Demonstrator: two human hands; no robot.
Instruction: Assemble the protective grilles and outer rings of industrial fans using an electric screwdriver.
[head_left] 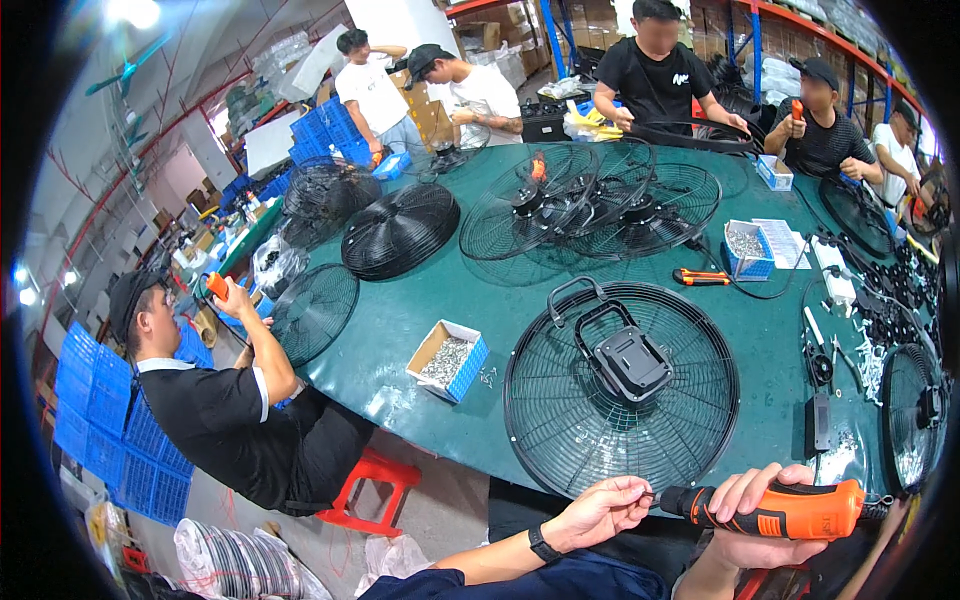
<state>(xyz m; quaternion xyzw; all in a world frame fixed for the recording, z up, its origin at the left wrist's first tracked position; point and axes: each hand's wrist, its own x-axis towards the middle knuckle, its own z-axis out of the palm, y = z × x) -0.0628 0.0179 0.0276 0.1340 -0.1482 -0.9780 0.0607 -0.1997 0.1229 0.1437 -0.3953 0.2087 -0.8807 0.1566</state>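
My right hand (742,494) is wrapped round an orange and black electric screwdriver (820,510), held level near the table's front edge with its bit toward the left. At the bit's tip, my left hand (608,508) has its fingers pinched together; what they hold there is too small to make out. Just beyond both hands lies a round black fan (540,420), its wire grille facing up. On top of it sit a dark box-shaped housing (636,364) and a looped handle (575,290). A small box of screws (450,365) stands left of the fan.
Another screw box (748,250) and an orange-handled tool (700,278) lie beyond the fan on the green table (400,300). Stacked grilles (400,230) and fan frames (590,215) fill the far side. Several people work around the table; a red stool (375,485) stands at left.
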